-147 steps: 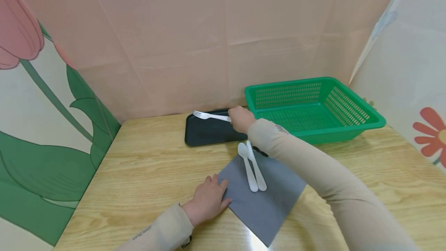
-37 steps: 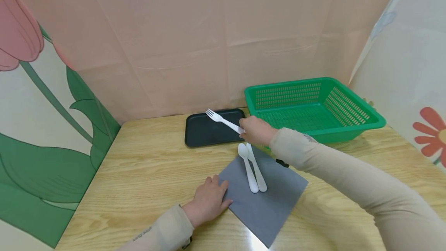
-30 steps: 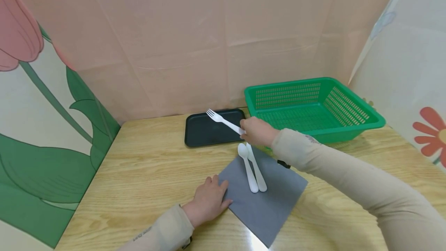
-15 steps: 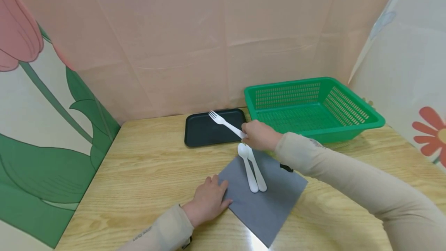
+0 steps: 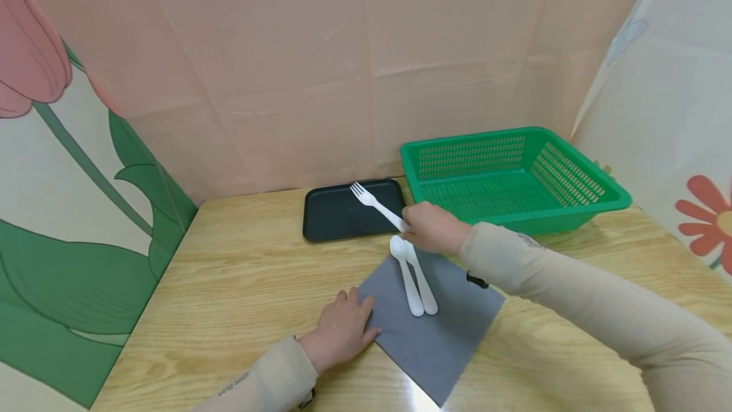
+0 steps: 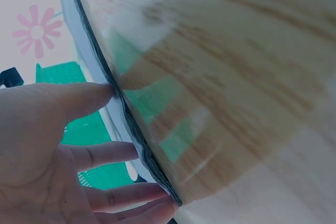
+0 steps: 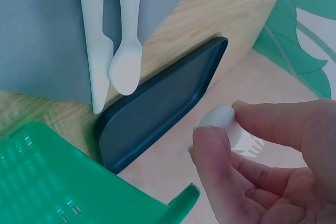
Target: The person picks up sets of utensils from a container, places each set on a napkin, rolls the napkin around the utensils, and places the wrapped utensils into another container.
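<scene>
My right hand (image 5: 434, 227) pinches the handle end of a white plastic fork (image 5: 374, 203), its tines pointing up and left over the black tray. In the right wrist view, thumb and fingertips meet on the handle. A white spoon (image 5: 407, 275) and a white knife (image 5: 422, 278) lie side by side on the grey napkin (image 5: 463, 323), their heads toward the tray. My left hand (image 5: 341, 328) rests at the napkin's left edge with fingers extended. The left wrist view shows its fingertips along the napkin's edge (image 6: 136, 135).
A black tray (image 5: 332, 215) lies at the back of the wooden table (image 5: 246, 285). Beside it on the right stands a green plastic basket (image 5: 549, 218), its near wall close behind my right hand. A pink wall covering (image 5: 274, 68) rises behind the table.
My right hand has drawn the fork back to the right and toward me from over the tray, and the fork has turned more slanted. The left hand, spoon, knife and napkin stay in place.
</scene>
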Demonstrator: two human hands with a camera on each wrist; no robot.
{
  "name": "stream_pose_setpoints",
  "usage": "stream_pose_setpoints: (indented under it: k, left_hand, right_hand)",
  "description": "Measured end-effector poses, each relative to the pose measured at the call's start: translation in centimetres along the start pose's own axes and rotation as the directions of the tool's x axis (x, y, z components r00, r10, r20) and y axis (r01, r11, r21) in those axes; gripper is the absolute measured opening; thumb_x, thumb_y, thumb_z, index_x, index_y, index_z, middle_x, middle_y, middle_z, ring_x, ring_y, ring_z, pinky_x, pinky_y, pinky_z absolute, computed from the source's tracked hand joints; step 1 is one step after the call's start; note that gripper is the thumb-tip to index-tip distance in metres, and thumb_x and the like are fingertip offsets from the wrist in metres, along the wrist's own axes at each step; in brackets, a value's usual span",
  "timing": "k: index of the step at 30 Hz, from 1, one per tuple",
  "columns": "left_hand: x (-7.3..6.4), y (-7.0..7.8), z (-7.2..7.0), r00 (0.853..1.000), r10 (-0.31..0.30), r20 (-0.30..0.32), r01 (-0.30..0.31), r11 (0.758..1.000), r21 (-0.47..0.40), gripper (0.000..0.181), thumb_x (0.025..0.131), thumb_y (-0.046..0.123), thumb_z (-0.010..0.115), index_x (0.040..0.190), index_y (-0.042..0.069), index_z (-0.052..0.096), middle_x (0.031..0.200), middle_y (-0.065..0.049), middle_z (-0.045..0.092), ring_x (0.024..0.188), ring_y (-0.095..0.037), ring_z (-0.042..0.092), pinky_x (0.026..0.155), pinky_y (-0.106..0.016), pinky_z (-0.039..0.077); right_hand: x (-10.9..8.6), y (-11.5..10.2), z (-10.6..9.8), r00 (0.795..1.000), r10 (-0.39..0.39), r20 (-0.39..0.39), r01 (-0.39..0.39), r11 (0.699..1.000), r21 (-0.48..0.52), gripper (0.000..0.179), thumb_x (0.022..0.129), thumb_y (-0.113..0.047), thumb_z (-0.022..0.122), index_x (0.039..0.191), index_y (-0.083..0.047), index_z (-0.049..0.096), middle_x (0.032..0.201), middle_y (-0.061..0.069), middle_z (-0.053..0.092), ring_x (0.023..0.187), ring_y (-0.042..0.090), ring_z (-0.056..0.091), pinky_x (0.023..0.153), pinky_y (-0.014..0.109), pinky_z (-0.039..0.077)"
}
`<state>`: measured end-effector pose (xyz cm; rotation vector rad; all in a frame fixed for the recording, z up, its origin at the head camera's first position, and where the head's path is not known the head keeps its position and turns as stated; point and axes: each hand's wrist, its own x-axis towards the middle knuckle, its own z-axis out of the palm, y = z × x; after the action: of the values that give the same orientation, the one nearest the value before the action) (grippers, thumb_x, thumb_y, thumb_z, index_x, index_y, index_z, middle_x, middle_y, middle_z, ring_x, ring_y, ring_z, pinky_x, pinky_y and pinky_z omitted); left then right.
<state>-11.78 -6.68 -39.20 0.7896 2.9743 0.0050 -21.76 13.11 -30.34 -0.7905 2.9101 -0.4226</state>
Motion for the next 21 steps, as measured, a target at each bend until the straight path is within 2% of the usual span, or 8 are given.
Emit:
stream_pose_setpoints:
  k: [6,15,21]
  left_hand:
    - [0.0,0.0,0.0,1.0,0.001,-0.004,-0.001,1.0,0.0,0.043,0.086,0.045,0.06,0.113,0.011,0.056,0.099,-0.011,0.055,0.084,-0.022,0.053,0.056,-0.033,0.046]
    - [0.0,0.1,0.0,1.0,0.002,0.001,-0.002,1.0,-0.001,0.043,0.086,0.045,0.06,0.114,0.012,0.056,0.1,-0.011,0.055,0.084,-0.022,0.053,0.055,-0.032,0.046]
    - [0.0,0.1,-0.1,1.0,-0.001,0.003,0.001,1.0,-0.002,0.043,0.086,0.045,0.06,0.113,0.011,0.056,0.1,-0.011,0.055,0.085,-0.022,0.053,0.056,-0.032,0.046]
  right_hand:
    - [-0.4,0.1,0.3,1.0,0.004,0.005,-0.004,1.0,0.008,0.013,0.086,-0.013,0.064,0.08,-0.003,0.059,0.066,0.007,0.059,0.056,0.013,0.053,0.05,0.023,0.042]
    - [-0.8,0.4,0.7,0.999,0.033,0.023,-0.032,0.999,-0.036,0.014,0.085,-0.013,0.066,0.082,-0.001,0.06,0.068,0.007,0.06,0.058,0.013,0.054,0.05,0.023,0.043]
    - [-1.1,0.7,0.9,1.0,0.023,0.016,-0.022,0.999,-0.041,0.013,0.084,-0.012,0.067,0.082,0.0,0.061,0.069,0.007,0.061,0.058,0.012,0.055,0.051,0.023,0.045]
